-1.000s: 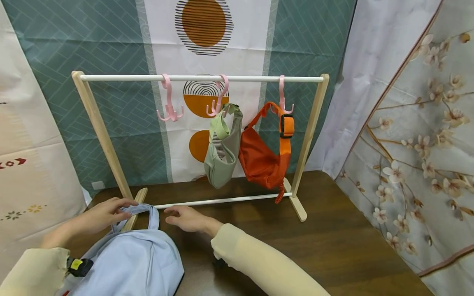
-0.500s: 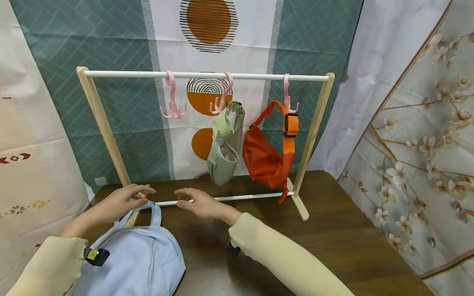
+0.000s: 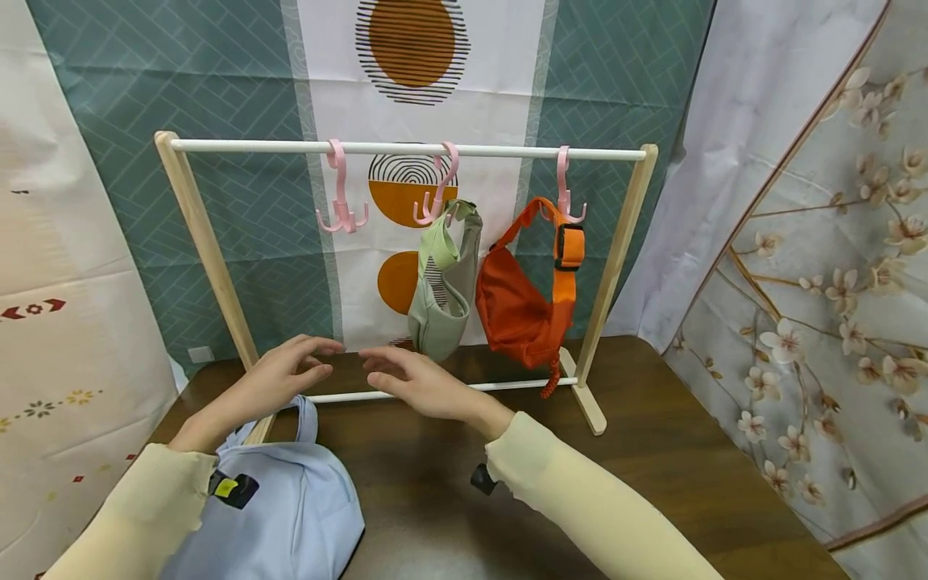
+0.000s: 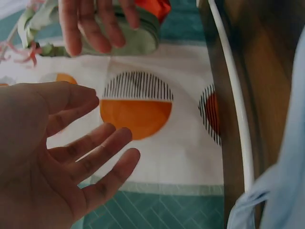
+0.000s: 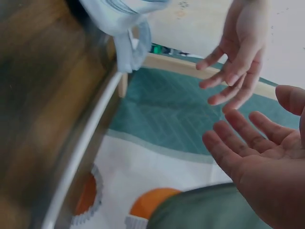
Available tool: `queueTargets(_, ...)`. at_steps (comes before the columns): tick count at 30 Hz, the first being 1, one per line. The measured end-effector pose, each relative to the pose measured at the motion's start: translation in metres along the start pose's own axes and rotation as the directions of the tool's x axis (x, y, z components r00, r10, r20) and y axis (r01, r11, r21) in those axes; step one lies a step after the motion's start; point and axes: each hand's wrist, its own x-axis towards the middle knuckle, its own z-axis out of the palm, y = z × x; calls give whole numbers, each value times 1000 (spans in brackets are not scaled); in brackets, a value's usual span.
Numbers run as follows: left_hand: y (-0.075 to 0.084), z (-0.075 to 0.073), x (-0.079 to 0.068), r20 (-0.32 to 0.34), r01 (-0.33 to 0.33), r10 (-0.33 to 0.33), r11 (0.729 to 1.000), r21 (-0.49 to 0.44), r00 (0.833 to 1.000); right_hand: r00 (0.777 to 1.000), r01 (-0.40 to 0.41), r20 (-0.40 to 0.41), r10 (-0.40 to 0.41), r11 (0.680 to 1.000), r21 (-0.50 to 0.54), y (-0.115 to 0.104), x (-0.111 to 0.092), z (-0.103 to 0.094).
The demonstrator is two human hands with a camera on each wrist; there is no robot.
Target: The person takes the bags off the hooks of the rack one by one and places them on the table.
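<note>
My left hand (image 3: 279, 377) hovers above the light blue backpack (image 3: 290, 499), fingers loosely bent and holding nothing. Facing it, my right hand (image 3: 424, 383) floats in front of the rack with relaxed fingers, also holding nothing; a gap separates the two hands. The backpack stands at the table's left front, its top loop (image 3: 308, 420) upright below my left hand. On the middle pink hook (image 3: 438, 189) hangs a pale green bag (image 3: 438, 310), just behind my right hand. An orange bag (image 3: 518, 310) hangs by its strap from the right pink hook (image 3: 564, 189).
A wooden rack with a white top bar (image 3: 290, 147) stands on the dark wooden table (image 3: 652, 459). The left pink hook (image 3: 342, 197) carries nothing. A white lower bar (image 3: 500, 386) runs between the rack's feet. Patterned cloths (image 3: 819, 266) hang behind and at both sides.
Both hands have risen and shifted right, away from the backpack's loop. The backpack stays in place, and the hanging bags look the same. The head view has shifted slightly.
</note>
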Motion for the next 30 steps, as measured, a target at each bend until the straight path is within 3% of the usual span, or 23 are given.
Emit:
queueTargets(5, 11, -1, 7, -25, -6, 6, 1000, 1, 1000, 999, 29, -22, -28, 999, 26, -11, -12, -18)
queueTargets(11, 26, -2, 19, -79, -24, 22, 1000, -14, 997, 986, 148, -89, -143, 988, 46, -27, -30, -52)
queueTargets(18, 49, 0, 39, -170, -66, 58, 997, -41, 984, 932, 256, -281, -229, 964, 66, -28, -46, -89)
queueTargets(23, 68, -2, 54, -222, -105, 87, 992, -71, 971, 885, 265, -406, -229, 964, 34, -22, -54, -108)
queueTargets(30, 87, -4, 71, -256, -138, 108, 985, -102, 961, 856, 245, -478, -194, 968, 46, -20, -60, -129)
